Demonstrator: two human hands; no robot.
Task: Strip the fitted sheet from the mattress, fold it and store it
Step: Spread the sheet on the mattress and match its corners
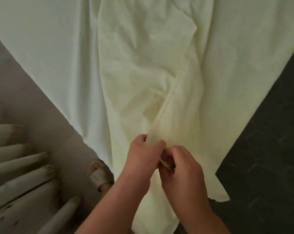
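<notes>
In the head view, the pale yellow fitted sheet [142, 65] is seen spread wide ahead and drawn in narrow toward the person. Its hemmed edge [168, 98] is clamped in the curled fingers [139, 138] of the left hand [145, 154] and pinched just below by the right hand [181, 168], the two hands touching. A sandalled foot [99, 173] is seen on the floor [33, 81] at the left.

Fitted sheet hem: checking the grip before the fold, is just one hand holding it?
No, the left hand and the right hand both pinch the hem of the fitted sheet, close together.
</notes>
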